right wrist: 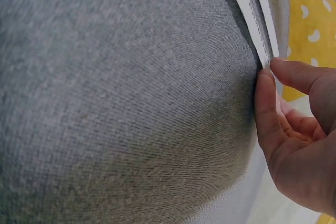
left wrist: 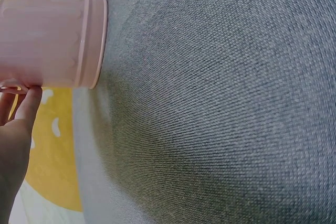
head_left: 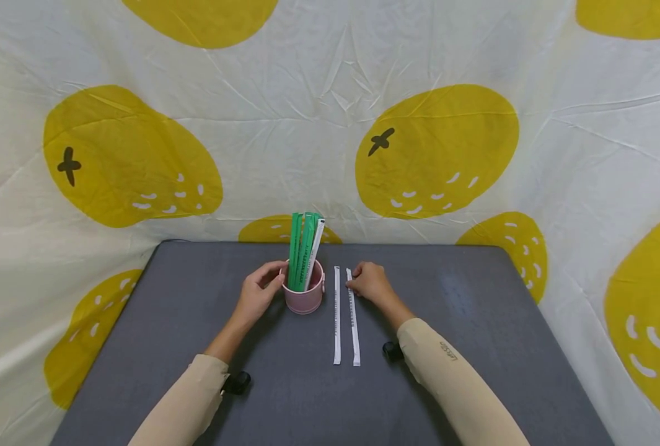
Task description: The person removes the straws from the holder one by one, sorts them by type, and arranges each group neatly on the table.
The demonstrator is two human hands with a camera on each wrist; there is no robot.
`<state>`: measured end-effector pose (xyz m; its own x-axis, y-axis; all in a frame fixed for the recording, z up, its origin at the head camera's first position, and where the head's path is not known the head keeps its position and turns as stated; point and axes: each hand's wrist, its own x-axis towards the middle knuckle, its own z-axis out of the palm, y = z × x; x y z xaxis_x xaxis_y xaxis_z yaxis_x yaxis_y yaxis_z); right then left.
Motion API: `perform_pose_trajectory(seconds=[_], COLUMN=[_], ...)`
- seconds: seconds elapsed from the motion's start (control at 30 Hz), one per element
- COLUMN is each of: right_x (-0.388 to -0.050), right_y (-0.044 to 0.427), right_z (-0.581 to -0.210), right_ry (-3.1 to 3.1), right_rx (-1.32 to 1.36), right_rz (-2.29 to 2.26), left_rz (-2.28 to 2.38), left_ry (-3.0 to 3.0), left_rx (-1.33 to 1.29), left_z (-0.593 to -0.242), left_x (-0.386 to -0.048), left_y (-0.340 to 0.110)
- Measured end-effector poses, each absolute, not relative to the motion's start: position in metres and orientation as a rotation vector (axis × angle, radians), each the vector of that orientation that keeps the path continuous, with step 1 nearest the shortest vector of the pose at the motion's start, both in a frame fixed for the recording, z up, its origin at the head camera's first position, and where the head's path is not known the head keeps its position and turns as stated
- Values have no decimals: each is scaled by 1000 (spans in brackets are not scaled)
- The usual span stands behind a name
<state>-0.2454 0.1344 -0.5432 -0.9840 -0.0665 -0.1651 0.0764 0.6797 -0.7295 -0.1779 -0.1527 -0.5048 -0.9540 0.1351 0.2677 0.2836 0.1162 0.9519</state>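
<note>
My left hand [head_left: 256,294] gripped the pink bucket [head_left: 303,303] by its side, centre frame | my right hand [head_left: 373,284], apart, pinched a white wrapped stick [head_left: 354,328]'s upper end | second white stick [head_left: 337,322] lay between | green wrapped sticks [head_left: 302,251] stood inside the bucket

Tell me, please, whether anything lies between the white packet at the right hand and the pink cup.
Yes, the other white packet lies on the table between the pink cup and the packet that the right hand pinches.
</note>
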Motion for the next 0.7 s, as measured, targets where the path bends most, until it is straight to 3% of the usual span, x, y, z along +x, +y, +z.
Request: perform_pose_trajectory(seconds=[0.7], right_x=[-245], right_y=[131], right_z=[-544], right_ry=[2775], right_rx=[7], right_rz=[-1133], left_rz=[-2004], left_ry=[-2253], left_rx=[-411], left_z=[-502], left_x=[-177], left_y=[-152])
